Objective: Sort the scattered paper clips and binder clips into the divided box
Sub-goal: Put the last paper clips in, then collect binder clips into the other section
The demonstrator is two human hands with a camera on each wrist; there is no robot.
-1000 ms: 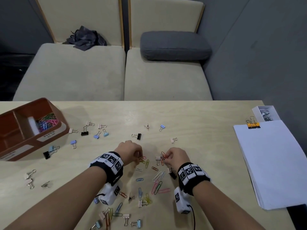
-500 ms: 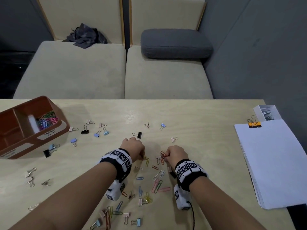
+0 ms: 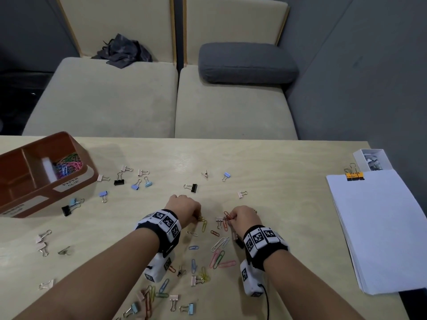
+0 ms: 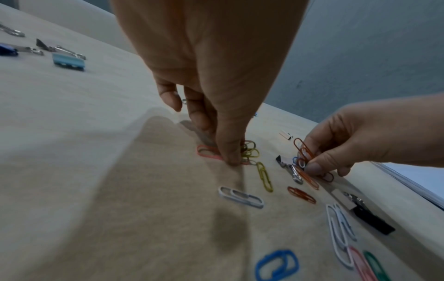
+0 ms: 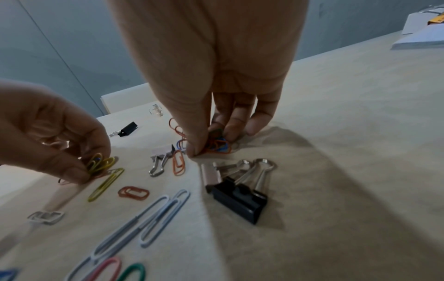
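Bare table (image 3: 288, 215) right of right hand (image 3: 245, 218); binder clips (image 3: 136, 181) litter path to box (image 3: 76, 181).

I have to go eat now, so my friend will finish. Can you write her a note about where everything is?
Left hand pinches a bunch of paper clips, mostly yellow, low over the table.
Right hand pinches an orange and blue bunch.
Done: the divided box, far left, has paper clips in its "PAPER CLIP" section; the other section looks bare.
Left: loose paper clips between the wrists, binder clips scattered all around.
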